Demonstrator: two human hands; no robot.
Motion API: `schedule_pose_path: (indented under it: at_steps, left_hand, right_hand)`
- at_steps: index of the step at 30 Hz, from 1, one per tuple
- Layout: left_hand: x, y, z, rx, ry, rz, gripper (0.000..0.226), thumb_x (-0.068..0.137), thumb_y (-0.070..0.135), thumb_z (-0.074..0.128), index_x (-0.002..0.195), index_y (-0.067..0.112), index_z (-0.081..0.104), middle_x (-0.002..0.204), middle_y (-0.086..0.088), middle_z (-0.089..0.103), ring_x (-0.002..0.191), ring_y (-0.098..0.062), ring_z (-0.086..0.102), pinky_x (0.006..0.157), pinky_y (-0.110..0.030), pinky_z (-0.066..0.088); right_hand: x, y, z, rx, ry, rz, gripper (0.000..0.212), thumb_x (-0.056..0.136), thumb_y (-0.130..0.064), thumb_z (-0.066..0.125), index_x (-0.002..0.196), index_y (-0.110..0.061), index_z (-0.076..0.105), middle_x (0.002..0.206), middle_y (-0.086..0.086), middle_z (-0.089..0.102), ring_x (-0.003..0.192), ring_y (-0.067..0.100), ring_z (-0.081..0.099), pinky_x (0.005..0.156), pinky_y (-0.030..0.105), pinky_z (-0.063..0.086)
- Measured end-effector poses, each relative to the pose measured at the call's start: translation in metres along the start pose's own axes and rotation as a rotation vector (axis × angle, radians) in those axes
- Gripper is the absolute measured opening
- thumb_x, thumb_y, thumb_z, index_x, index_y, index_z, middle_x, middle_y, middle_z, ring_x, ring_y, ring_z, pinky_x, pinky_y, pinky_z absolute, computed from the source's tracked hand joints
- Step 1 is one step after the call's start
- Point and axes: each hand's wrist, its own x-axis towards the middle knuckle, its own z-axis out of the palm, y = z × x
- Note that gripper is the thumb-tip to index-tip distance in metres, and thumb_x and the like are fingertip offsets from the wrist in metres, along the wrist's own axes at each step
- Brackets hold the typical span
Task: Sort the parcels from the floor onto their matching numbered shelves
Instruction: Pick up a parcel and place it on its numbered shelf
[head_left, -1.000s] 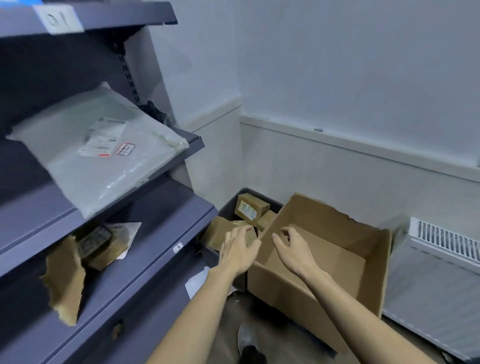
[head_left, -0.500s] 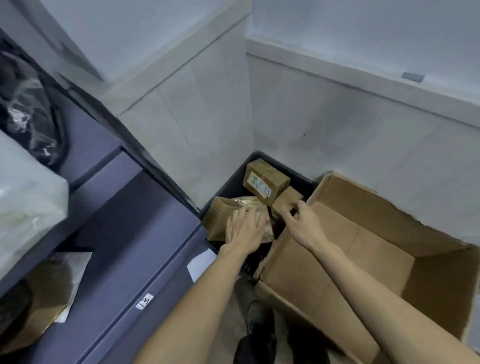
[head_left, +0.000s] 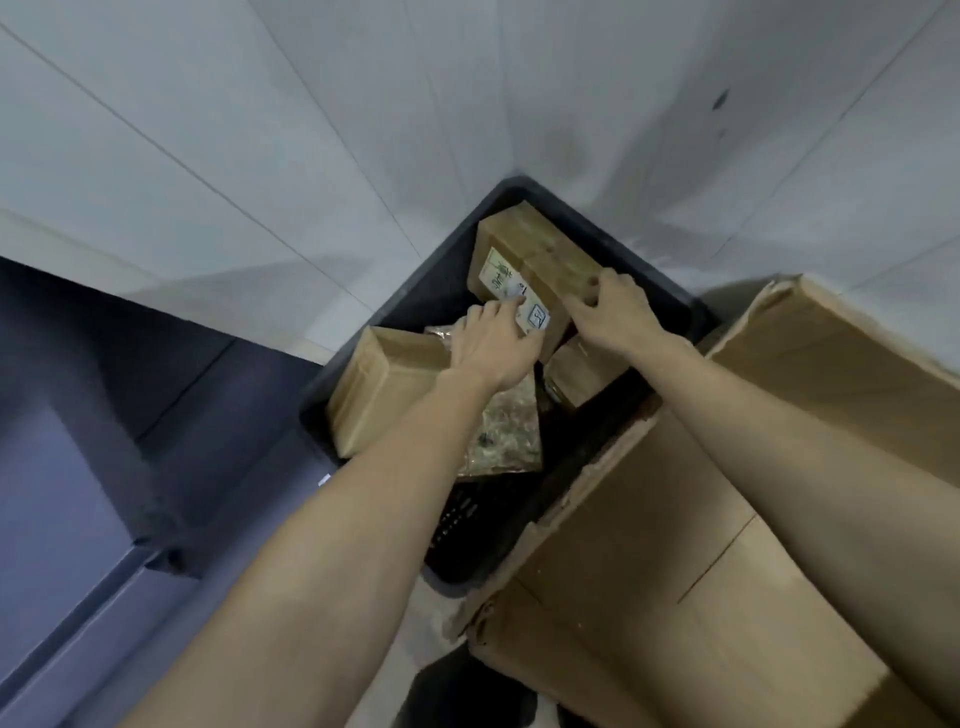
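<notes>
A dark plastic crate (head_left: 415, 296) stands in the room's corner with several brown cardboard parcels in it. The topmost parcel (head_left: 524, 249) carries a white label with a handwritten number. My right hand (head_left: 613, 312) grips this parcel's right edge, fingers curled over it. My left hand (head_left: 493, 343) reaches to its lower left side, fingertips on the label; how far its fingers curl round is hidden. A larger brown parcel (head_left: 379, 384) lies at the crate's left, a small one (head_left: 576, 374) under my right wrist, and a crinkled plastic-wrapped packet (head_left: 506, 436) beneath my left forearm.
A big open cardboard box (head_left: 675, 545) fills the floor at the right, against the crate. Dark blue shelving (head_left: 78, 467) runs along the left. Pale tiled walls (head_left: 260, 130) meet behind the crate. A dark shoe (head_left: 462, 691) shows at the bottom.
The view has dropped and closed in on the crate. Both hands moved forward from the lower parcels and the box edge onto the labelled parcel at the back.
</notes>
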Motion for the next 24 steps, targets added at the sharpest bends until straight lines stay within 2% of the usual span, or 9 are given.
schedule_pose_path:
  at_steps: [2, 5, 8, 11, 12, 15, 18, 21, 24]
  left_hand:
    - [0.027, -0.006, 0.01, 0.003, 0.003, -0.006, 0.058, 0.096, 0.039, 0.042, 0.15, 0.021, 0.033, 0.151, -0.007, 0.041, 0.138, -0.03, 0.032, 0.112, -0.044, 0.025]
    - [0.058, -0.019, 0.02, 0.045, 0.002, -0.016, 0.057, 0.097, 0.039, 0.041, 0.151, 0.021, 0.033, 0.152, -0.008, 0.039, 0.139, -0.03, 0.03, 0.112, -0.044, 0.024]
    - [0.076, -0.033, 0.033, 0.08, -0.031, -0.054, 0.054, 0.101, 0.044, 0.028, 0.152, 0.025, 0.031, 0.152, -0.011, 0.038, 0.138, -0.032, 0.031, 0.111, -0.048, 0.023]
    - [0.086, -0.04, 0.052, 0.078, -0.052, -0.111, 0.051, 0.105, 0.033, 0.024, 0.155, 0.031, 0.019, 0.146, -0.017, 0.041, 0.13, -0.039, 0.037, 0.106, -0.051, 0.029]
    - [0.087, -0.041, 0.058, 0.009, -0.041, -0.154, 0.05, 0.105, 0.033, 0.024, 0.155, 0.033, 0.019, 0.143, -0.018, 0.043, 0.128, -0.04, 0.039, 0.104, -0.05, 0.031]
    - [0.088, -0.037, 0.075, -0.252, -0.005, -0.216, 0.048, 0.106, 0.044, 0.018, 0.153, 0.038, 0.023, 0.134, -0.02, 0.054, 0.12, -0.04, 0.049, 0.097, -0.046, 0.038]
    - [0.082, -0.034, 0.089, -0.352, -0.053, -0.188, 0.053, 0.105, 0.043, 0.024, 0.155, 0.04, 0.006, 0.129, -0.021, 0.057, 0.106, -0.039, 0.057, 0.085, -0.044, 0.047]
    - [0.079, -0.032, 0.091, -0.41, -0.081, -0.203, 0.06, 0.104, 0.042, 0.031, 0.155, 0.037, 0.001, 0.136, -0.021, 0.052, 0.111, -0.041, 0.056, 0.088, -0.045, 0.046]
    - [0.066, -0.026, 0.08, -0.599, -0.036, -0.206, 0.055, 0.105, 0.042, 0.026, 0.155, 0.036, 0.004, 0.147, -0.018, 0.044, 0.118, -0.039, 0.055, 0.096, -0.046, 0.045]
  right_hand:
    - [0.031, 0.004, 0.003, -0.06, -0.023, -0.026, 0.067, 0.096, -0.048, 0.05, 0.146, -0.005, 0.034, 0.147, 0.02, 0.034, 0.135, 0.038, 0.033, 0.109, 0.044, 0.035]
    - [0.063, 0.002, 0.014, -0.099, -0.053, -0.049, 0.075, 0.093, -0.055, 0.051, 0.149, -0.01, 0.03, 0.152, 0.02, 0.028, 0.14, 0.038, 0.026, 0.113, 0.045, 0.029]
    - [0.077, 0.001, 0.029, -0.193, -0.057, -0.043, 0.081, 0.087, -0.063, 0.054, 0.151, -0.022, 0.025, 0.154, 0.019, 0.021, 0.142, 0.039, 0.019, 0.117, 0.048, 0.019]
    - [0.078, 0.005, 0.04, -0.225, -0.03, -0.044, 0.082, 0.086, -0.06, 0.059, 0.152, -0.033, 0.019, 0.157, 0.019, 0.008, 0.145, 0.041, 0.006, 0.118, 0.055, 0.008]
    - [0.077, 0.008, 0.042, -0.224, -0.021, -0.049, 0.082, 0.085, -0.059, 0.06, 0.152, -0.036, 0.018, 0.157, 0.018, 0.006, 0.145, 0.042, 0.004, 0.118, 0.056, 0.007]
    - [0.079, 0.012, 0.041, -0.177, -0.012, -0.042, 0.081, 0.085, -0.054, 0.064, 0.151, -0.042, 0.018, 0.156, 0.022, 0.005, 0.143, 0.042, 0.008, 0.118, 0.05, 0.013]
    - [0.077, 0.009, 0.036, -0.243, 0.026, -0.047, 0.077, 0.086, -0.051, 0.064, 0.15, -0.042, 0.021, 0.147, 0.024, 0.026, 0.131, 0.041, 0.027, 0.108, 0.043, 0.025]
    - [0.07, 0.008, 0.035, -0.215, 0.059, -0.061, 0.073, 0.084, -0.053, 0.064, 0.146, -0.042, 0.026, 0.135, 0.021, 0.035, 0.12, 0.038, 0.032, 0.1, 0.04, 0.031]
    - [0.057, -0.001, 0.03, -0.076, 0.044, -0.008, 0.073, 0.084, -0.054, 0.063, 0.146, -0.042, 0.026, 0.136, 0.02, 0.035, 0.123, 0.039, 0.031, 0.099, 0.04, 0.034]
